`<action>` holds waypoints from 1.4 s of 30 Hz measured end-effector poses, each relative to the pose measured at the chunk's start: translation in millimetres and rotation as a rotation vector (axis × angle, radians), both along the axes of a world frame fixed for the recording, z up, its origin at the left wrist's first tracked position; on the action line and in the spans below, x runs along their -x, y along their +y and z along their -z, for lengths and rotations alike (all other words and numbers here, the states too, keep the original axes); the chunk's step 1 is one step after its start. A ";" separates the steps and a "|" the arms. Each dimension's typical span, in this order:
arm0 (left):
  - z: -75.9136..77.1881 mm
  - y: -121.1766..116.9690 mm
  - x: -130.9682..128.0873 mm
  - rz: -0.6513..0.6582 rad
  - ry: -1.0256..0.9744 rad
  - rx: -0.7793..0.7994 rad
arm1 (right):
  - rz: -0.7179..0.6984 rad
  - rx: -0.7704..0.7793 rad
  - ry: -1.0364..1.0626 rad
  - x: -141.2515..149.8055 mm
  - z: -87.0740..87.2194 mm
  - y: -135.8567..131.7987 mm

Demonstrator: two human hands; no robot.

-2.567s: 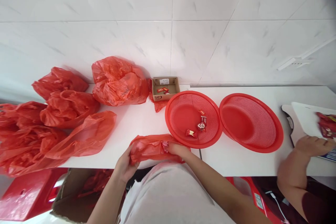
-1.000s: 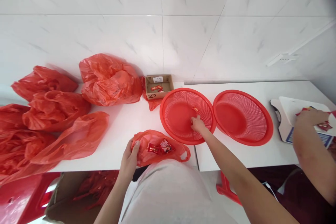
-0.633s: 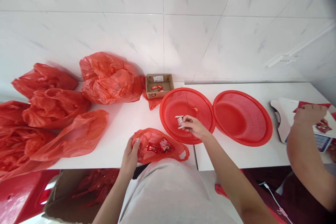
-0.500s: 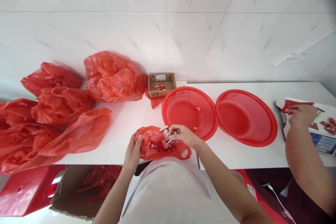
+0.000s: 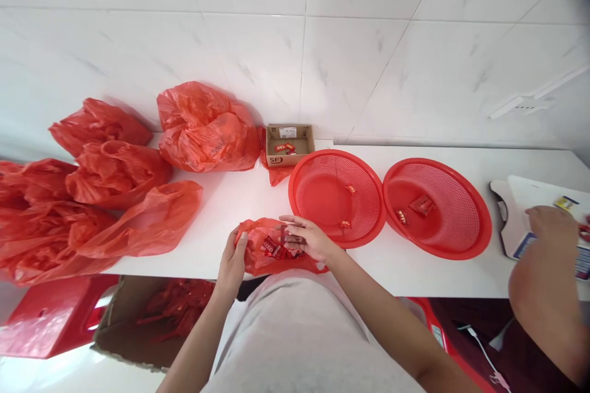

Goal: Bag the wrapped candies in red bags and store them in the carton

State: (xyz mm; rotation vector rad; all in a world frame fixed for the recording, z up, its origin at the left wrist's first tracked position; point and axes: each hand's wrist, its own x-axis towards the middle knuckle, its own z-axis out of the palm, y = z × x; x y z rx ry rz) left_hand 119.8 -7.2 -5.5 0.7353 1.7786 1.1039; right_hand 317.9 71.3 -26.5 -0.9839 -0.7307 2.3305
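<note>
In front of my body lies a red plastic bag (image 5: pixel 255 263), its mouth spread wide. My left hand (image 5: pixel 233 263) grips the bag's left rim, thumb on the inside. Small red-wrapped packets (image 5: pixel 273 248) rest within the bag. Over its right part hovers my right hand (image 5: pixel 312 239), fingers stretched and apart. A dark reddish packet shows blurred by those fingers; whether it touches them I cannot tell. Just beyond my right hand stands a red mesh basket (image 5: pixel 318 196) with two small red packets (image 5: pixel 345 224) in it.
A second red basket (image 5: pixel 482 221) holds several packets. A co-worker's hand (image 5: pixel 553 227) is over a white box (image 5: pixel 519 196) at right. A small cardboard box (image 5: pixel 281 161) stands by the wall. Full red bags (image 5: pixel 207 129) crowd the left. Below sits a carton (image 5: pixel 115 331) of red plastic.
My right hand has gone from pinching packets to spread fingers over the bag. Several packets now lie in the right basket, and the co-worker's hand no longer holds a red packet. The view shifted slightly.
</note>
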 end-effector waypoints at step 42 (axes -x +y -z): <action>0.7 11.2 6.4 0.002 0.052 0.078 | -0.225 -0.731 -1.309 -115.5 71.4 114.9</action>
